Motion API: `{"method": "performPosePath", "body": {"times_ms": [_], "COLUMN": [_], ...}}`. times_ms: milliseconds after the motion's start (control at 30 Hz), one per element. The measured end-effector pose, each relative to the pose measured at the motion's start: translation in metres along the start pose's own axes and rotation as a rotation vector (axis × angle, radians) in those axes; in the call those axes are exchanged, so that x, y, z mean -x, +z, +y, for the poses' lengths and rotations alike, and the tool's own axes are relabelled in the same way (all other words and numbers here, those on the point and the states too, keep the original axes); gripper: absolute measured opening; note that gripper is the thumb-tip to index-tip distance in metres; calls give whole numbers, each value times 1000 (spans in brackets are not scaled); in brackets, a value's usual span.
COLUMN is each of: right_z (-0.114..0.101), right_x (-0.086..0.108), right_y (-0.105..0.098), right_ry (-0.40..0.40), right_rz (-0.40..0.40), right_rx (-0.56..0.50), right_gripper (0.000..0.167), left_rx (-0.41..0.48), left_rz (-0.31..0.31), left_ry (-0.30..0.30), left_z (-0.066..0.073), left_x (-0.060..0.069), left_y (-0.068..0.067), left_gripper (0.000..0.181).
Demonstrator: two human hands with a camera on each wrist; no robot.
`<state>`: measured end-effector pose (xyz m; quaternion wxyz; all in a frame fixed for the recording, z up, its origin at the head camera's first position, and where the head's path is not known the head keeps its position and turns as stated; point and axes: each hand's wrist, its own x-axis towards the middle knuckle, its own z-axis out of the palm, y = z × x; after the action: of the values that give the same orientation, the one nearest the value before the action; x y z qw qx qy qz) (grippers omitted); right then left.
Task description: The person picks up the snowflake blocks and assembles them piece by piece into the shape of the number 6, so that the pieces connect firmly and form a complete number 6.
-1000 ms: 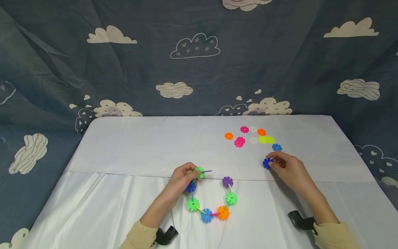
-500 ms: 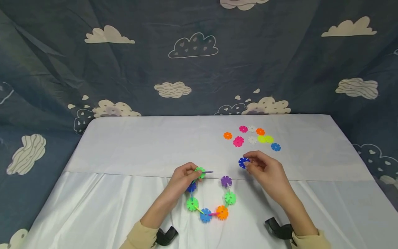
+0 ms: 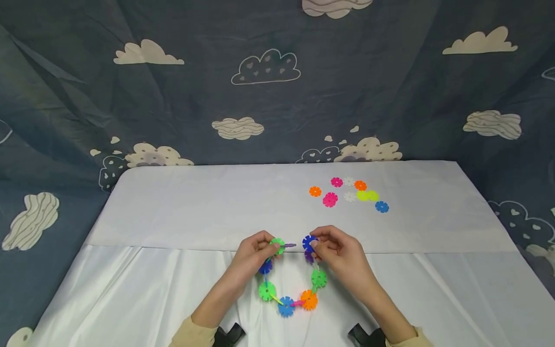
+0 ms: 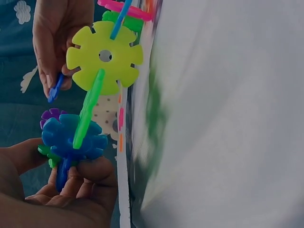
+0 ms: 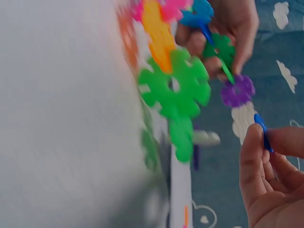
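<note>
My left hand (image 3: 253,253) pinches a green notched plastic disc (image 3: 277,246) at one end of a linked chain of discs. A purple disc (image 5: 238,91) sticks out from that green one, edge-on in the head view. My right hand (image 3: 342,250) pinches a loose dark blue disc (image 3: 309,243) between thumb and fingers. Partly behind it in the head view is the chain's other purple disc (image 3: 309,257). Between the two ends, the chain curves toward me through a green disc (image 3: 319,278), an orange disc (image 3: 309,300) and a light blue disc (image 3: 286,306).
Several loose discs lie farther back on the white-covered table (image 3: 195,207), among them a pink disc (image 3: 330,199), an orange disc (image 3: 315,191) and a blue disc (image 3: 382,206). A dark cloud-patterned cloth (image 3: 173,106) hangs behind the table.
My right hand has carried the dark blue disc leftward from near the loose discs to the chain's right end. The left hand keeps its pinch on the green disc, almost in place.
</note>
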<state>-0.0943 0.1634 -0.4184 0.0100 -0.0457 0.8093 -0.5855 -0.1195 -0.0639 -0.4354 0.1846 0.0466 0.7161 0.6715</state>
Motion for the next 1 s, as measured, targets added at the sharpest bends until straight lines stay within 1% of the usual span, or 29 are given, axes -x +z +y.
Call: {"method": "performPosePath", "body": {"times_ms": [100,267,433,600,733,867,1000], "right_z": [3,5,6,5,4,5,6], "right_x": [2,4,3,4,4,3,3], "right_y": [8,17,21,23,26,27,24], "right_ry": [17,43,50,33,21,0,-32], "right_rz": [4,15,13,-13,17,49,50], "right_rx": [-36,-125,-157,-143,-115,-84,-36], "right_gripper": [16,16,15,14,16,18,24], "left_rx": [14,29,41,26,19,27,58], "left_rz": [-1,-31,-49,-54,-56,-55,-77], "left_ry": [2,14,34,57,68,53,11], "left_z": [1,1,1,1,1,0,-3], "left_x": [2,3,3,3,2,1,0], "left_y": [1,2,2,2,2,3,5], "left_gripper": [15,12,12,13,12,12,12]}}
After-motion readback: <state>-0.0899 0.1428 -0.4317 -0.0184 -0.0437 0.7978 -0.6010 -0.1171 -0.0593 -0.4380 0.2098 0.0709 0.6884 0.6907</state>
